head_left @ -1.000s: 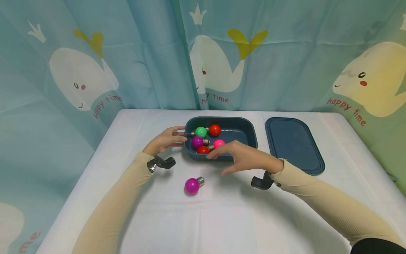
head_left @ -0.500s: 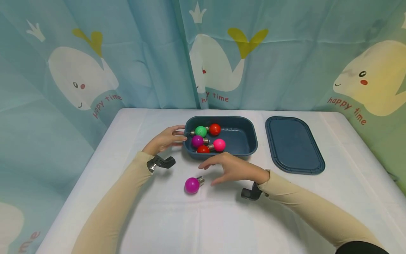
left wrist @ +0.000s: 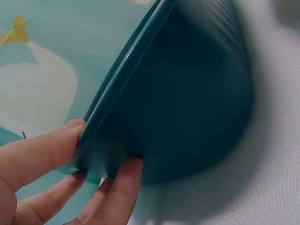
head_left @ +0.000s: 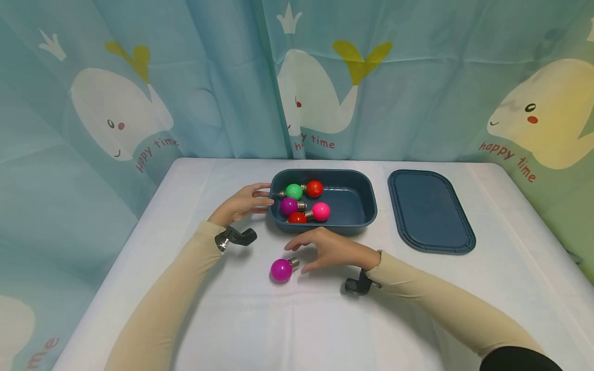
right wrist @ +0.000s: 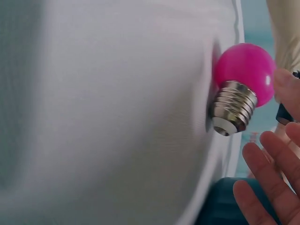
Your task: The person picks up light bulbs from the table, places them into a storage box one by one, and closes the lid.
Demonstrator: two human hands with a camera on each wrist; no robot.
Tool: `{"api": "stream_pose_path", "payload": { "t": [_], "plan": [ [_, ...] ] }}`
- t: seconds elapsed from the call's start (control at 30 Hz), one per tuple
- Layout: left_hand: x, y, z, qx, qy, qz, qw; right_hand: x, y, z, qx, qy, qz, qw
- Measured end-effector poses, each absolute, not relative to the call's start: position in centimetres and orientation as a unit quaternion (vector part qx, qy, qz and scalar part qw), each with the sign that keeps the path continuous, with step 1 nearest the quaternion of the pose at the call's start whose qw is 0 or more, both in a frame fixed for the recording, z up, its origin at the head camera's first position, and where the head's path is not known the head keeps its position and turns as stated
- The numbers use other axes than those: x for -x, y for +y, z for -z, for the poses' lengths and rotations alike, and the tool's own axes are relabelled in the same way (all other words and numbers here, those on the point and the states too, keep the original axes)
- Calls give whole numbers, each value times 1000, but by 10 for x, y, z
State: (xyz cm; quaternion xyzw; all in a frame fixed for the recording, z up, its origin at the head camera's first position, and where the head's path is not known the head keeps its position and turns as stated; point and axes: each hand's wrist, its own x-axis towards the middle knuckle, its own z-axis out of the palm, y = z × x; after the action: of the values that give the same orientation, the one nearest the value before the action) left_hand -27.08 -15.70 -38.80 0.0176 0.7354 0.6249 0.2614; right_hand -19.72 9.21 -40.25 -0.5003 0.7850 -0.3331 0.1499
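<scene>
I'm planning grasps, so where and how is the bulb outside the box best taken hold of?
Probably across the globe, from above and the right: the bulb lies on its side, its wide globe exposed on top, the right hand open beside it.

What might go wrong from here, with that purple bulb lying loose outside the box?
The loose bulb lies on its side on the white cloth; its round shape might let it roll if the right hand nudges it. The left hand touches the end of the box, so a push might slide it. Inside, five bulbs lie bunched together, so another dropped there might knock them.
</scene>
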Motion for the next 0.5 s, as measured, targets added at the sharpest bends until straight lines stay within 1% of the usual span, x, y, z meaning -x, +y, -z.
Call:
{"api": "stream_pose_path", "payload": {
  "t": [0.27,0.5],
  "plan": [
    [269,-158,386,-20,730,-631,262,199,88,407,498,787,324,165],
    [270,-157,386,-18,730,-631,262,203,84,414,507,790,304,164]
  ]
}}
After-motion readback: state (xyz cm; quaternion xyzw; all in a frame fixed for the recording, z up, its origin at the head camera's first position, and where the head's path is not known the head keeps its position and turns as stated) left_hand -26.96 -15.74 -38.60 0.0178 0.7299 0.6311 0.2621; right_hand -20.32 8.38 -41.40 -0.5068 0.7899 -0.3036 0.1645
